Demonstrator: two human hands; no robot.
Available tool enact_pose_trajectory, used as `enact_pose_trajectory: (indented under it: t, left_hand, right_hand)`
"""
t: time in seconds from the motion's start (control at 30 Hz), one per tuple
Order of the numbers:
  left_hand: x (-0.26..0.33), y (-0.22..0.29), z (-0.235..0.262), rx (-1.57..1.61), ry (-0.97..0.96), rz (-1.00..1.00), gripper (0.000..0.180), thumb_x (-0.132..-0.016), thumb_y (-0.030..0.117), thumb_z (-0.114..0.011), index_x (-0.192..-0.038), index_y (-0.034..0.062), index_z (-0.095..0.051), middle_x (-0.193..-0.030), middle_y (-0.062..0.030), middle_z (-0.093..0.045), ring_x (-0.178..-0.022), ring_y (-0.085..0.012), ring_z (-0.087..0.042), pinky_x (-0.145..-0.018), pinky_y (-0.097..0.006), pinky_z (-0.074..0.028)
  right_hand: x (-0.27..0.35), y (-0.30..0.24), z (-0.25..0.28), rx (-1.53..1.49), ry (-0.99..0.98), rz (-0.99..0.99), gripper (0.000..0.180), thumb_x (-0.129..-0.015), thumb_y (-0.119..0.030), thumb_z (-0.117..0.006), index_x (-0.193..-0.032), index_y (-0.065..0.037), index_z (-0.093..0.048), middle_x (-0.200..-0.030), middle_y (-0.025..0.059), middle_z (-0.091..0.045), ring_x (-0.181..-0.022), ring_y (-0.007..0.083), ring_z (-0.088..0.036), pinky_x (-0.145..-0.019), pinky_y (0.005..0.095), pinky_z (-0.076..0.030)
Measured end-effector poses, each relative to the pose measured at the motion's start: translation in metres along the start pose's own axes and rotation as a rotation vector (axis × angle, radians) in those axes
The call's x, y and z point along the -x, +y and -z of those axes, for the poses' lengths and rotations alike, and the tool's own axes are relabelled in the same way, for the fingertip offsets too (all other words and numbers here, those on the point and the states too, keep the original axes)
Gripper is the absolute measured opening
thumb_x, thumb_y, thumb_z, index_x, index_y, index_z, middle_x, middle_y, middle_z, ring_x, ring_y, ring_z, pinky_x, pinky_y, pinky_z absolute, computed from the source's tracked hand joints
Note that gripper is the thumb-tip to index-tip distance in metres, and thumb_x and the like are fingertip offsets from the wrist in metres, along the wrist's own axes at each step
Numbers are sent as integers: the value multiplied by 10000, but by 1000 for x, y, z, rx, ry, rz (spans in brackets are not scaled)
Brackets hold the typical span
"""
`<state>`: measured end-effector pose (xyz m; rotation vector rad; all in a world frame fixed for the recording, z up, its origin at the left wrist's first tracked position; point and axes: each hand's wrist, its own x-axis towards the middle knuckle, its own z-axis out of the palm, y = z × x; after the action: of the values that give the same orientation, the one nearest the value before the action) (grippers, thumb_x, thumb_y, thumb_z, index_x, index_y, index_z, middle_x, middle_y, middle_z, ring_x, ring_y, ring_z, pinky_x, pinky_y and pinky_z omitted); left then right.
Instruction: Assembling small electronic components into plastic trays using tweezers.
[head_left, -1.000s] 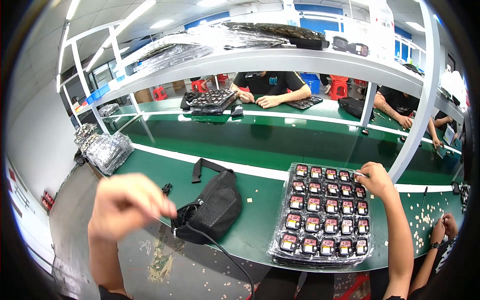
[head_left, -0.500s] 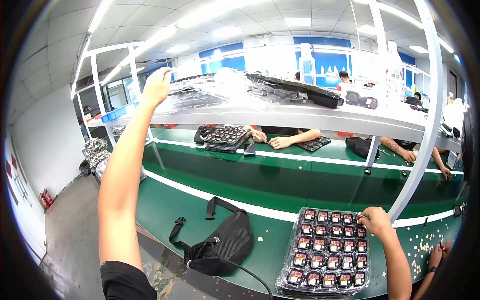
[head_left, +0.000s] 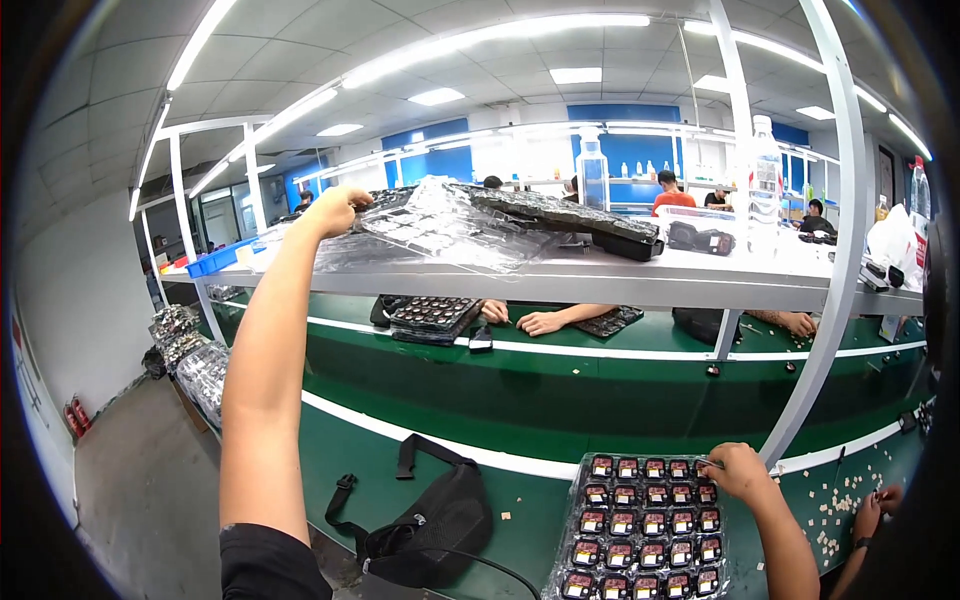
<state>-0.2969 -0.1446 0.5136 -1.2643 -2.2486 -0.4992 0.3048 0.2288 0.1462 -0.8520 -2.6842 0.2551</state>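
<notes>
Clear plastic blister trays lie stacked on the raised grey shelf, far left of the worker. The left hand reaches up with fingers closed on the stack's near-left edge. The right hand rests curled on the far right corner of the filled black tray on the green bench; whether it pinches anything cannot be told. Lifting only the top sheet calls for a light, level pull, so the limp stack does not slide off.
</notes>
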Motion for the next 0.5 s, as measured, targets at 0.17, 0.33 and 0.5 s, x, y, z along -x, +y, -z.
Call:
enact_pose_trajectory:
  t: [0.17, 0.33, 0.5]
  left_hand:
    - [11, 28, 26, 11, -93, 12, 567, -745, -137, -613, -1281, 30, -688, -1237, -176, -704, -1168, -272, -658, -1032, -354, -509]
    - [22, 30, 45, -27, -195, 74, 598, -731, -160, -597, -1288, 37, -685, -1238, -169, -695, -1176, -270, -639, -1021, -362, -514]
    - [33, 36, 45, 1, -225, 80, 657, -715, -158, -595, -1334, 56, -657, -1253, -159, -690, -1197, -282, -630, -1026, -369, -512]
  right_hand:
    - [0, 1, 0, -21, 16, 33, 227, -836, -244, -776, -933, -40, -758, -996, 136, -731, -944, 368, -692, -840, 455, -553]
    - [0, 3, -3, -5, 39, 53, 222, -838, -242, -770, -938, -44, -751, -1004, 131, -725, -957, 368, -687, -836, 463, -551]
    - [3, -2, -1, -14, 28, 13, 209, -841, -242, -762, -936, -57, -740, -1000, 121, -718, -954, 372, -683, -836, 463, -553]
